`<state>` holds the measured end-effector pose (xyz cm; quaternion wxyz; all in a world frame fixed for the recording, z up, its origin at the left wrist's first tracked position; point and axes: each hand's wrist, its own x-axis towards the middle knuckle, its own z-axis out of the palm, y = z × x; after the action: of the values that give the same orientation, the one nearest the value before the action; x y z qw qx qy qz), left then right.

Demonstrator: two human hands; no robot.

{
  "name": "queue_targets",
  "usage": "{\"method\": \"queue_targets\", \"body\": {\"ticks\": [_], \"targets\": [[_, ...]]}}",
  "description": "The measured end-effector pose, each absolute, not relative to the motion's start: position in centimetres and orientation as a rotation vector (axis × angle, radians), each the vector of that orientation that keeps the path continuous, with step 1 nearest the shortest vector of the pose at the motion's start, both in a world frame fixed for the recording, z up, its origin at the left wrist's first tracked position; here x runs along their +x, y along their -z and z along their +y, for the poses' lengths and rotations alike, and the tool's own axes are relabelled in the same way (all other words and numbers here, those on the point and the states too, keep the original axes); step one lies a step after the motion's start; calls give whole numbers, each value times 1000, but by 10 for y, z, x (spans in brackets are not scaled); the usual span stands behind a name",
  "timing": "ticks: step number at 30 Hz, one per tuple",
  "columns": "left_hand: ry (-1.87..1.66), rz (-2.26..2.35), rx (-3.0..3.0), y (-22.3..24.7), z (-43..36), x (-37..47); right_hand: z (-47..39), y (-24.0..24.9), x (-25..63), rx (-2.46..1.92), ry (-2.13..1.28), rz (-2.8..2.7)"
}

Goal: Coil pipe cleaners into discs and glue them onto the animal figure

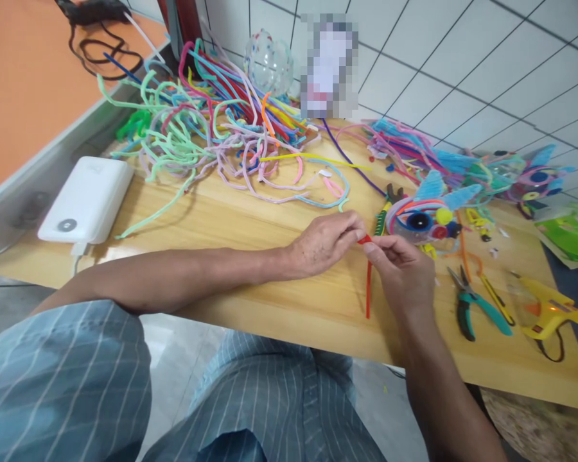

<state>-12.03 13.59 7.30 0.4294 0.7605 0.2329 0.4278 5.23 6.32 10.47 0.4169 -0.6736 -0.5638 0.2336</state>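
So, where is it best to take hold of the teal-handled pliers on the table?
Probably the teal handles of the pliers, from the near table edge. The handles spread toward that edge and lie free, while the jaws point away toward the clutter.

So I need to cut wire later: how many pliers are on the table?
2. One pair of pliers with teal handles lies right of the right hand; another with green-yellow handles lies beyond the left hand. More may hide under the pipe cleaners.
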Motion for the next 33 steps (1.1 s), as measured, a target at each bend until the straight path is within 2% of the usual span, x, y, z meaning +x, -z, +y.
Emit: {"method": "queue_targets", "body": {"ticks": [7,14,19,22,27,30,33], "targets": [[-918,646,1743,-75,136,-120,64,-97,49,-1638,-629,-1347],[-785,533,2229,-69,146,-121,63,-116,65,-1702,-288,-1832],[-940,557,2110,-69,140,-122,62,-115,59,-1676,-168,-1812],[-1003,581,1895,-72,136,-122,63,-108,50,-1685,-209,-1657],[-969,561,1567,-72,133,-118,66,-92,47,-1595,-521,-1379],[-860,542,1587,-71,139,-118,66,-94,54,-1642,-577,-1413],[-767,516,1752,-74,147,-120,66,-107,64,-1715,-488,-1602]]}}
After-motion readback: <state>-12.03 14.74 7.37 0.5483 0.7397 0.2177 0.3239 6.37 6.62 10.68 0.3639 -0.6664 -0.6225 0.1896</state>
